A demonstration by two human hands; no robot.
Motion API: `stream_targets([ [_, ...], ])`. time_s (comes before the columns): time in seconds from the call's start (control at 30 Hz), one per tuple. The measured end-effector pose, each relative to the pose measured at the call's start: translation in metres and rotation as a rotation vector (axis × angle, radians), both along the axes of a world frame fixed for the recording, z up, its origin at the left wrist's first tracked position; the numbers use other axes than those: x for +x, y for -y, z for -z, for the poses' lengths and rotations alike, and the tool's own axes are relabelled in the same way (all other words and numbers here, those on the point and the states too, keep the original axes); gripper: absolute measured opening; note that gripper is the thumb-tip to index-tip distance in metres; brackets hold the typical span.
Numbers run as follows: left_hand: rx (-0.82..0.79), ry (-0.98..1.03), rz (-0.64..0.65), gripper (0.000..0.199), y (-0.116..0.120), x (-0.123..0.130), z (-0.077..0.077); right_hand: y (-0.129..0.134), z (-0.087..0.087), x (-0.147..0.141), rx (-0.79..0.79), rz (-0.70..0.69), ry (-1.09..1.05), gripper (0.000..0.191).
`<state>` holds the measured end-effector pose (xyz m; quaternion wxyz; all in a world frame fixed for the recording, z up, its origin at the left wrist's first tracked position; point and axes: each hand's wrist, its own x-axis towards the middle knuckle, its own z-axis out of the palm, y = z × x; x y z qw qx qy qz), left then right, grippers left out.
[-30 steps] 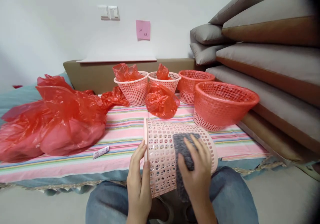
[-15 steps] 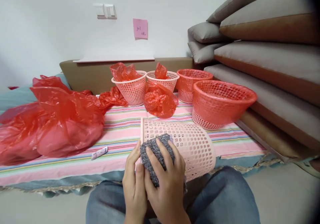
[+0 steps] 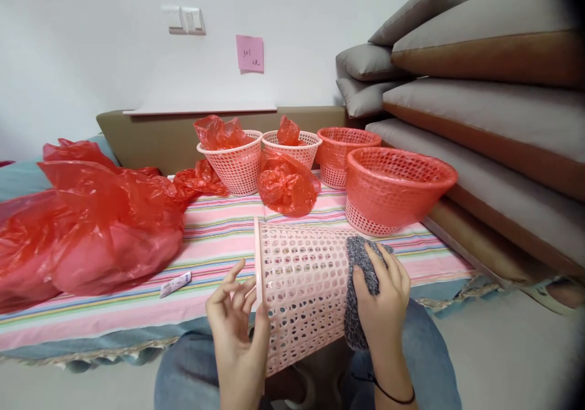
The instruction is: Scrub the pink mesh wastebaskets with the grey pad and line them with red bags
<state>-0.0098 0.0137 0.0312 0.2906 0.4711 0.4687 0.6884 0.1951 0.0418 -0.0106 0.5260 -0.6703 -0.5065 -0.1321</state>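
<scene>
A pink perforated basket (image 3: 301, 276) lies on its side above my lap, its rim to the left and its base to the right. My left hand (image 3: 237, 318) is at the rim, fingers apart and curved, with the thumb against the rim's outer side. My right hand (image 3: 384, 288) presses a grey fuzzy cloth (image 3: 359, 300) against the basket near its base. The cloth wraps over the basket's side, covering part of the holes.
Behind stand two pink baskets (image 3: 237, 169) with red plastic in them and two red-lined baskets (image 3: 393, 184). Red bags (image 3: 109, 233) lie left, near a small white packet (image 3: 175, 284). Grey cushions (image 3: 479, 111) are stacked right.
My right hand has slid the grey cloth from the rim end to the base end of the basket. My left hand has moved slightly left and its fingers have spread.
</scene>
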Motion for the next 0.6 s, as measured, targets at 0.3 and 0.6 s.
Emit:
stream_targets([
  [0.3,-0.366,0.035,0.225,0.052,-0.011,0.000,-0.013,0.008,0.002,0.002,0.031,-0.004,0.003,0.039],
  [0.6,-0.154,-0.047,0.175,0.048,-0.006,0.012,0.020,0.031,-0.038,-0.090,0.042,-0.317,0.131,0.040],
])
